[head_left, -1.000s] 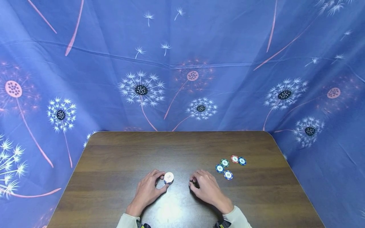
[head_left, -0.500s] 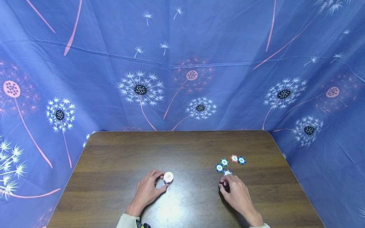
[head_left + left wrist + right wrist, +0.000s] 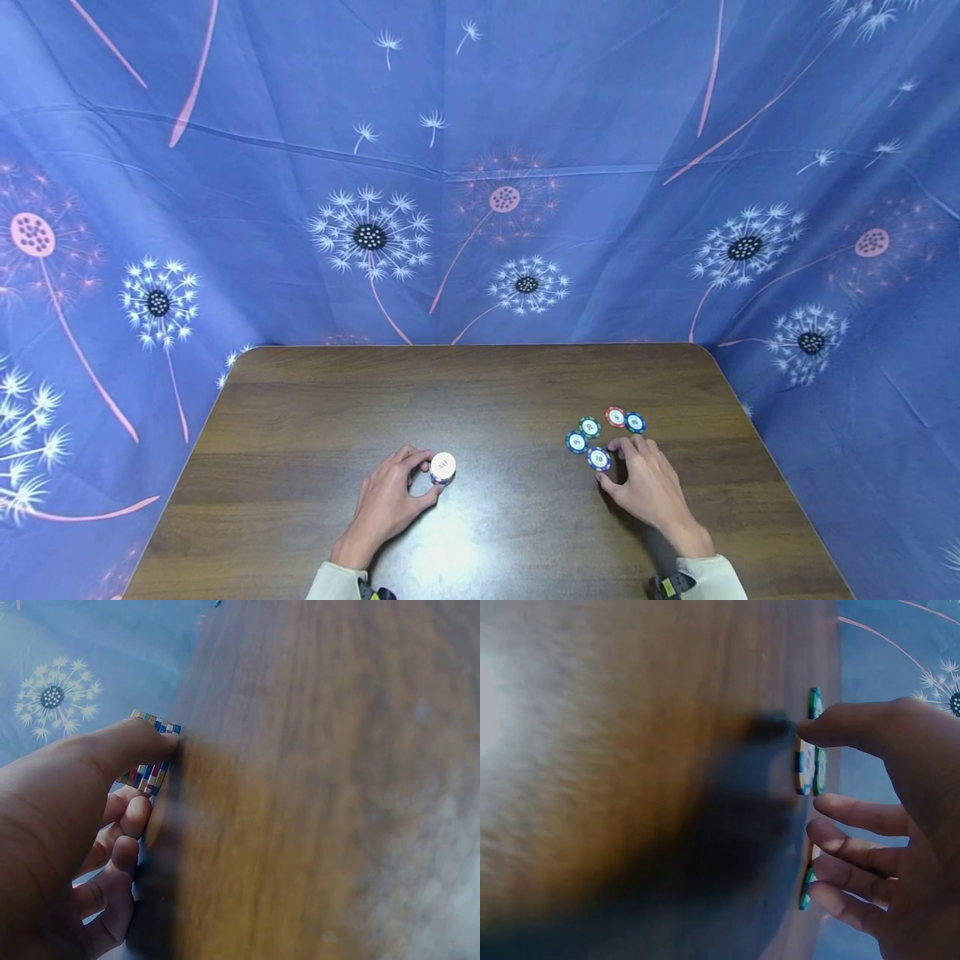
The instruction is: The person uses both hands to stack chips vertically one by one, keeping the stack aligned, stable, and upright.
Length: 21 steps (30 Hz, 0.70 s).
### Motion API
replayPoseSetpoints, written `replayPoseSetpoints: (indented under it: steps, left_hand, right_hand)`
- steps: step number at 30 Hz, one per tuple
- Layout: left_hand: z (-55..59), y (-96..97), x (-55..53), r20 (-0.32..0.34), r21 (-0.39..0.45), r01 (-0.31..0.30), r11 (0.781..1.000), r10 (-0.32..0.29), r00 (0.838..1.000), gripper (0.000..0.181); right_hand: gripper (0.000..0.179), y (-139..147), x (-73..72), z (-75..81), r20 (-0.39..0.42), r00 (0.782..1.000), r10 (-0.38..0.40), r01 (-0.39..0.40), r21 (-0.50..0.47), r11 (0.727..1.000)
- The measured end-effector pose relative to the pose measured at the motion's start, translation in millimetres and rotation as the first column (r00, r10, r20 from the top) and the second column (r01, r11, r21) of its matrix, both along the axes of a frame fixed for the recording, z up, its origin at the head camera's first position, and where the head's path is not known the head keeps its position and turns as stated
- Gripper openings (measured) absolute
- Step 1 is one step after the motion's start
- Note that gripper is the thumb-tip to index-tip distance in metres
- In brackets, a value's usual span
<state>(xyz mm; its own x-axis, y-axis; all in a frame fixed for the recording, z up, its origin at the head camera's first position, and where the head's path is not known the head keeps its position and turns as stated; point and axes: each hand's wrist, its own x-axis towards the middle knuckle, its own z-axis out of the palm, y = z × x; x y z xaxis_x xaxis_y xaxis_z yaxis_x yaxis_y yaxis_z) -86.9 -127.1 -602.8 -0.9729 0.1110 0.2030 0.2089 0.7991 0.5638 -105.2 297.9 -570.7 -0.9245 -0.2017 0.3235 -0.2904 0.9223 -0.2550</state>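
Note:
In the head view my left hand (image 3: pixel 390 496) pinches a stack of poker chips (image 3: pixel 443 466) between thumb and fingers, standing on the table. The left wrist view shows the striped multicoloured edges of this stack (image 3: pixel 154 774) beside the thumb. On the right, my right hand (image 3: pixel 649 487) has its thumb and index finger spread at the edge of a blue-and-white poker chip (image 3: pixel 598 459) marked 10, which lies flat. From the right wrist, the thumb tip is right at that chip's rim (image 3: pixel 804 769), and the other fingers are spread apart.
Just beyond lie a green chip (image 3: pixel 590 427), a blue chip (image 3: pixel 577 442), a red chip (image 3: pixel 616 417) and another blue chip (image 3: pixel 635 422). All rest on a brown wooden table (image 3: pixel 337 392). A blue dandelion-print curtain (image 3: pixel 480 100) surrounds its back and sides.
My right hand has moved right from the middle of the table to the chip marked 10, its thumb and index finger spreading. The left hand has stayed at the stack.

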Motion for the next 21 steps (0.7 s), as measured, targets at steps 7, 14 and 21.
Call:
replayPoseSetpoints:
  steps: [7,14,21]
  left_hand:
    - [0.6,0.4,0.1,0.005,-0.001,-0.001,1.000,0.001,1.000,0.042]
    - [1.0,0.7,-0.1,-0.001,0.000,0.003,1.000,-0.003,1.000,0.042]
    - [0.3,0.8,-0.5,0.001,0.006,0.000,1.000,0.000,1.000,0.042]
  right_hand:
    - [0.048,0.6,-9.4,8.3,0.096,0.995,0.008,-0.011,0.032,0.999]
    - [0.044,1.9,-12.8,9.0,0.150,0.989,0.016,-0.023,0.044,0.999]
    - [0.035,2.1,-16.0,9.8,0.136,0.989,0.054,-0.062,0.055,0.997]
